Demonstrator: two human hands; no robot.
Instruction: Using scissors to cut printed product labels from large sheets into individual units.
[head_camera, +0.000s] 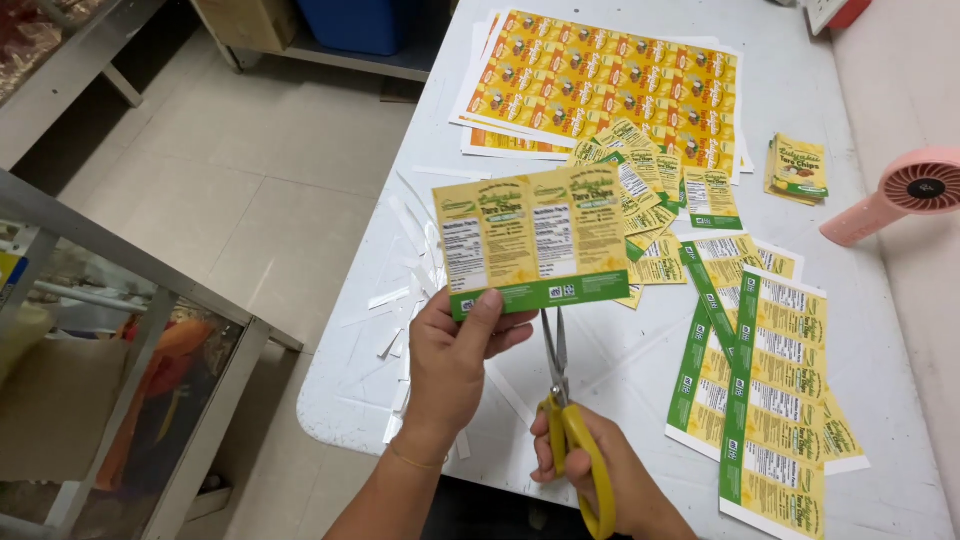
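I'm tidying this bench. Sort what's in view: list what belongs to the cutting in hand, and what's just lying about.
In use:
- label strip, held by left hand
- yellow scissors in right hand
- uncut label sheets
- orange printed sheets
- cut labels

Lying about:
- pink handheld fan
- white paper offcuts
- blue bin

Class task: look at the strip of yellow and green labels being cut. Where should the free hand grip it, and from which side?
Grip the label strip at its lower left corner, on the green bottom band, from below, thumb in front, as the left hand does. That probably keeps fingers left of the scissors, whose blades point up at the bottom edge's middle.
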